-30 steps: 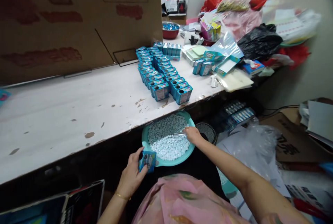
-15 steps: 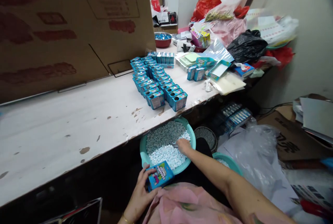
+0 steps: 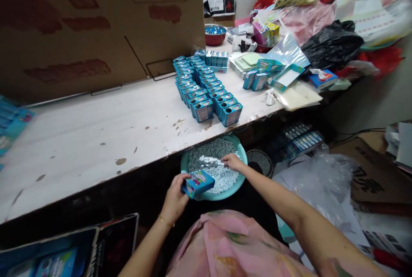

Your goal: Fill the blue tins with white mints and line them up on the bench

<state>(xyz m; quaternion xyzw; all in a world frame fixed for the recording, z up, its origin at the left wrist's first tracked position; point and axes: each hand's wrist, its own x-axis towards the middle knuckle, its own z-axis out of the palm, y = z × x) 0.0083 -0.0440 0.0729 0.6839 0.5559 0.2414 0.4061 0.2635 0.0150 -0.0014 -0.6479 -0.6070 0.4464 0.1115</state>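
Note:
My left hand [image 3: 176,194] grips a small blue printed box [image 3: 198,183], tilted over the near left rim of a turquoise basin [image 3: 233,192]. Small pale candies [image 3: 225,179] fill the basin. Above them, my right hand [image 3: 232,163] is closed on a scoop whose bowl carries a heap of white candies [image 3: 210,161]. The heap hides most of the scoop. Box and scoop are close together but apart.
Rows of similar blue boxes [image 3: 203,110] stand on the white table [image 3: 96,139] beyond the basin. A large cardboard carton [image 3: 96,32] rises at the back left. Bags [image 3: 331,45] pile up at the right, and an open carton [image 3: 96,242] sits at lower left.
My right hand has lifted the scoop out of the candies with a heap on it. My left hand has raised the box and tilted it toward the scoop. The view has shifted left.

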